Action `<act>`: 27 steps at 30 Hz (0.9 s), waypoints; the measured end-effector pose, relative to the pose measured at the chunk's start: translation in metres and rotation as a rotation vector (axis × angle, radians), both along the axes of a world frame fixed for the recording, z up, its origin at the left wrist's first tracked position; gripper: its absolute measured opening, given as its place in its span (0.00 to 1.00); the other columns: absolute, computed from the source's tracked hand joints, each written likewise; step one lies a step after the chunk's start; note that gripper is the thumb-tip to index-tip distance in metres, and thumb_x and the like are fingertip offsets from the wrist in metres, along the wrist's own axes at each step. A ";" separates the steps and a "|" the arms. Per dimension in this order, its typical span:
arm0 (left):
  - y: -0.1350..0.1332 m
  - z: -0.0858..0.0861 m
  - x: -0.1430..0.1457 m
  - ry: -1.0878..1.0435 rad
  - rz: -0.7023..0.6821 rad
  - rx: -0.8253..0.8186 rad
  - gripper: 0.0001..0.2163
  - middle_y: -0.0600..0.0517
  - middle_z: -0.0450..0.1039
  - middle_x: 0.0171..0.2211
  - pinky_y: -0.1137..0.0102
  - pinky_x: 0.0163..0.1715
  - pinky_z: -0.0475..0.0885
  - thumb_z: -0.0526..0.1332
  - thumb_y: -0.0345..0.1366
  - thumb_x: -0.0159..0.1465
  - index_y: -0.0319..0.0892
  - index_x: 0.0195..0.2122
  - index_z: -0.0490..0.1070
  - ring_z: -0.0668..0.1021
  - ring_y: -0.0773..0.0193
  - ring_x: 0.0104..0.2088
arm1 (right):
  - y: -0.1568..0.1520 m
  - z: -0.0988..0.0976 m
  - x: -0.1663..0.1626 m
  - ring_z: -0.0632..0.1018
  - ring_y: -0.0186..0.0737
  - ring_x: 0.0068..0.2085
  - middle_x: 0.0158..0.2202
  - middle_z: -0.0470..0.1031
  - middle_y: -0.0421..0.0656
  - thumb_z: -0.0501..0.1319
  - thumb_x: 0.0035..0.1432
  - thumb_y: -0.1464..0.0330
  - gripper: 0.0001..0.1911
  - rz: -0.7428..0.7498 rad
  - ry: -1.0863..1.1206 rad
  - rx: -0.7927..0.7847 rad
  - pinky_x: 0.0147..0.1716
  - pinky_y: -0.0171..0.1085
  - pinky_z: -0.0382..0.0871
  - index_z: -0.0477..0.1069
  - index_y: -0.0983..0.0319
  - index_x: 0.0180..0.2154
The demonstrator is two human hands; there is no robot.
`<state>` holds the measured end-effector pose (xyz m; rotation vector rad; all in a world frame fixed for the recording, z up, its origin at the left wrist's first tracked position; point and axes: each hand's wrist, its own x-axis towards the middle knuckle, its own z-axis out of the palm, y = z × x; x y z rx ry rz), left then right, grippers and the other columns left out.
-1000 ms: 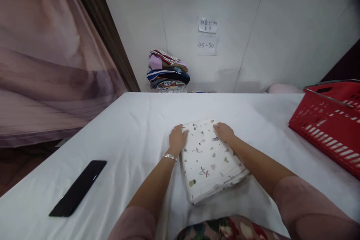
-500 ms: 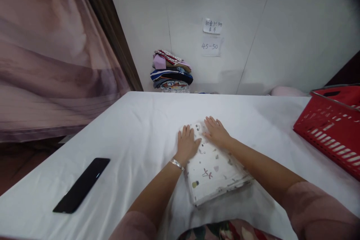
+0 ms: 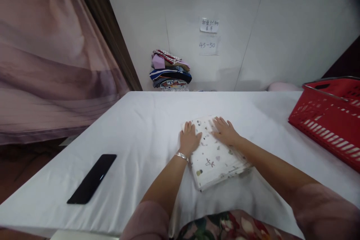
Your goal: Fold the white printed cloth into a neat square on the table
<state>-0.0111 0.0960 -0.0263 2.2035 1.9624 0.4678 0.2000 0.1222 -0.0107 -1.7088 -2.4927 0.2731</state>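
A white cloth (image 3: 213,161) with small printed shapes lies folded into a thick, roughly square bundle on the white-covered table. Its layered edges show at the near right. My left hand (image 3: 190,138) rests flat on the bundle's left edge, fingers pointing away from me, with a silver bracelet at the wrist. On the upper right part of the cloth lies my right hand (image 3: 226,132), palm down with the fingers spread. Neither hand grips the fabric; both touch it from above.
A black phone (image 3: 92,179) lies on the table (image 3: 146,127) at the left. At the right edge stands a red plastic basket (image 3: 323,120). Behind the table, a stack of folded fabrics (image 3: 170,71) sits against the wall below paper signs (image 3: 209,35). A pink curtain (image 3: 42,56) hangs at left.
My right hand has slid outward to the right across the cloth, exposing more of its far edge. My left hand remains at the left edge. The camera view has shifted slightly.
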 end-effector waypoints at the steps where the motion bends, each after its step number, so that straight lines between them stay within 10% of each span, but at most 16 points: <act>1: 0.000 0.001 0.000 0.000 0.000 -0.004 0.27 0.45 0.43 0.67 0.52 0.60 0.53 0.47 0.49 0.66 0.41 0.62 0.54 0.44 0.53 0.66 | -0.008 -0.002 0.006 0.44 0.50 0.67 0.67 0.44 0.48 0.48 0.61 0.53 0.34 -0.009 0.007 -0.014 0.62 0.53 0.41 0.50 0.61 0.64; 8: -0.002 0.008 0.002 -0.013 0.003 -0.057 0.27 0.45 0.42 0.67 0.52 0.60 0.52 0.47 0.48 0.66 0.41 0.62 0.54 0.44 0.54 0.66 | -0.057 -0.002 0.034 0.45 0.49 0.67 0.67 0.44 0.48 0.48 0.61 0.55 0.34 -0.125 0.149 -0.066 0.62 0.49 0.46 0.51 0.63 0.64; 16: 0.017 0.017 -0.011 -0.131 0.102 0.064 0.22 0.42 0.49 0.65 0.59 0.57 0.57 0.46 0.46 0.67 0.39 0.57 0.63 0.52 0.52 0.65 | -0.138 -0.010 0.065 0.68 0.51 0.57 0.59 0.64 0.50 0.51 0.58 0.53 0.34 -0.485 0.433 -0.142 0.54 0.45 0.62 0.55 0.62 0.62; 27: 0.038 0.029 -0.046 -0.147 0.139 -0.172 0.16 0.44 0.71 0.50 0.68 0.44 0.65 0.54 0.41 0.62 0.40 0.47 0.70 0.72 0.56 0.49 | -0.101 -0.019 0.084 0.77 0.45 0.39 0.44 0.76 0.47 0.61 0.47 0.66 0.38 -0.455 0.527 -0.213 0.40 0.39 0.69 0.58 0.65 0.61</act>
